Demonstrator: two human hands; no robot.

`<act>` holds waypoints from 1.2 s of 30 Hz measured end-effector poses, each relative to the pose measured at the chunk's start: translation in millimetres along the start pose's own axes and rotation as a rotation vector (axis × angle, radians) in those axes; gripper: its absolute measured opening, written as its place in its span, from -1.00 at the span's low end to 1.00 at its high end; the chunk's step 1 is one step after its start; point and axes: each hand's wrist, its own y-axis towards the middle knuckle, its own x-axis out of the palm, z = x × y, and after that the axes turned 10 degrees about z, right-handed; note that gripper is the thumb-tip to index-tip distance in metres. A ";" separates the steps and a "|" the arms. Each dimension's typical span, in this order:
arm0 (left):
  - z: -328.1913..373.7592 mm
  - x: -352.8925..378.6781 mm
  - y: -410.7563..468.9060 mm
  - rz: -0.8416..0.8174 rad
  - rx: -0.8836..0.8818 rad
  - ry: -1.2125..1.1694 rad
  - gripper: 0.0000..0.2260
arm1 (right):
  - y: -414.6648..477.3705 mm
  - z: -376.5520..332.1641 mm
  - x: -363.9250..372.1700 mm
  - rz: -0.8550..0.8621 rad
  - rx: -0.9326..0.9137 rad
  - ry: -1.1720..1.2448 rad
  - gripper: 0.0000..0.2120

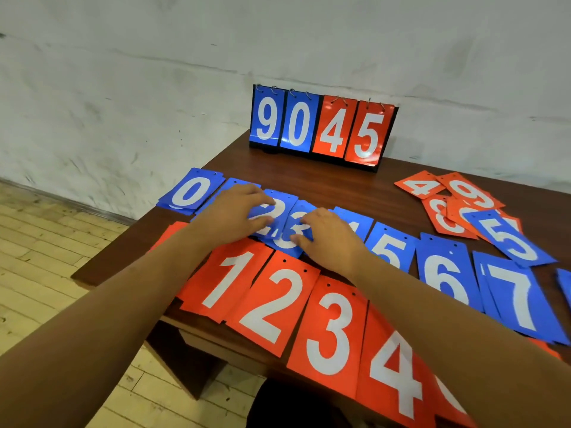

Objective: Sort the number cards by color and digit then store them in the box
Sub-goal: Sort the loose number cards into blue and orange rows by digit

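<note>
Head view: looking down on a dark brown worktop (333, 183) set against a scuffed white wall.
Scoreboard: flip stand (321, 126) at the far edge, cards hung on metal rings, reading blue 9, blue 0, red 4, red 5.
Blue row: far row runs left to right, blue 0 card (190, 191), a card hidden under the left hand, blue 2 card (273, 208), blue 3 card (293, 233), a blue 4 partly hidden by the right hand, blue 5 card (391, 247), blue 6 card (445, 276), blue 7 card (516, 298).
Red row: near row, overlapping edge to edge, red 1 card (230, 279), red 2 card (273, 304), red 3 card (330, 332), red 4 card (398, 372); the next red card is cut off by the frame.
Loose pile: far right, unsorted red cards (445, 205) showing 4, 9, 8, with a second blue 5 (509, 239) lying tilted across them.
Left hand (234, 210): flat, fingers spread, pressing on the blue 2 card; grip not closed around anything.
Right hand (327, 239): fingertips pinching the right edge of the blue 3 card, thumb at its near edge.
Card details: two punched holes near each card's top edge; white digits, no brand legible.
Box: cannot tell which item it is.
</note>
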 end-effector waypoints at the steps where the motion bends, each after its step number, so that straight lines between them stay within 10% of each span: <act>1: 6.3 2.6 1.1 -0.063 0.003 -0.026 -0.63 | -1.2 5.3 -2.2 -0.028 -0.022 0.023 -0.57; 25: 95.3 34.7 13.8 -0.226 0.037 -0.050 -0.69 | -55.1 70.9 -46.1 0.161 0.138 0.157 -0.63; 36: 221.3 98.7 88.9 -0.204 0.145 -0.128 -0.74 | -76.8 224.0 -121.0 0.270 0.495 0.005 -0.62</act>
